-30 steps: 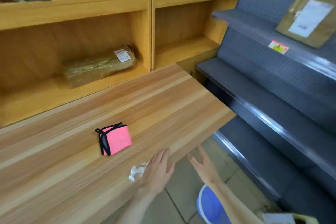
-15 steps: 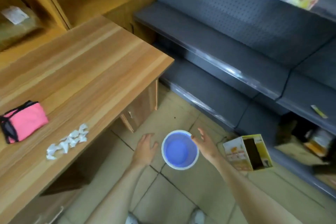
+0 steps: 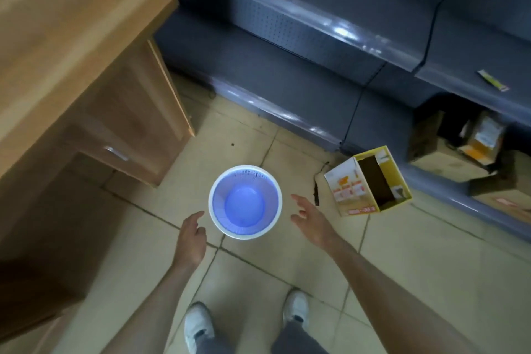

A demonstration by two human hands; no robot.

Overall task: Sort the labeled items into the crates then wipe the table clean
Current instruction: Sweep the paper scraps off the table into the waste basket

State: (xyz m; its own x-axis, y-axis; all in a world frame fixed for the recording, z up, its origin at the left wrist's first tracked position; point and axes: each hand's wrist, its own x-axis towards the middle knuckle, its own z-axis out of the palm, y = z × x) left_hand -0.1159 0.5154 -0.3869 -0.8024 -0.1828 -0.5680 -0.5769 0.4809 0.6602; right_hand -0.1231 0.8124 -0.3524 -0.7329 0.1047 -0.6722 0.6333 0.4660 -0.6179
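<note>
Bin (image 3: 273, 190): a round blue one with a white rim was seen upright on the tiled floor (image 3: 431, 261), mouth up, nothing visible inside.
Left hand (image 3: 191, 234): it was held just to the left of the bin and a little nearer the body, fingers loosely spread, nothing grasped; no contact with the rim could be made out.
Right hand (image 3: 311, 221): it was held just to the right of the bin, palm turned inward, fingers relaxed and spread, nothing grasped.
Key relation: the bin lay between the two hands and slightly ahead of them, its long axis vertical. Neither hand could be called clearly nearer, and the height of the hands above the rim could not be judged.
Step, as judged: a two-handed reach for the bin's sides was probably under way, likely in aid of cleaning the table.
Table (image 3: 57, 37): its wooden corner was seen up and to the left of the bin; the visible part was blurred.
Box (image 3: 344, 184): a yellow and white carton lay on its side to the right of the bin.
Shelving (image 3: 316, 37): grey units stood beyond the bin.
Shoes (image 3: 198, 325): white ones were seen on the near side of the bin.
</note>
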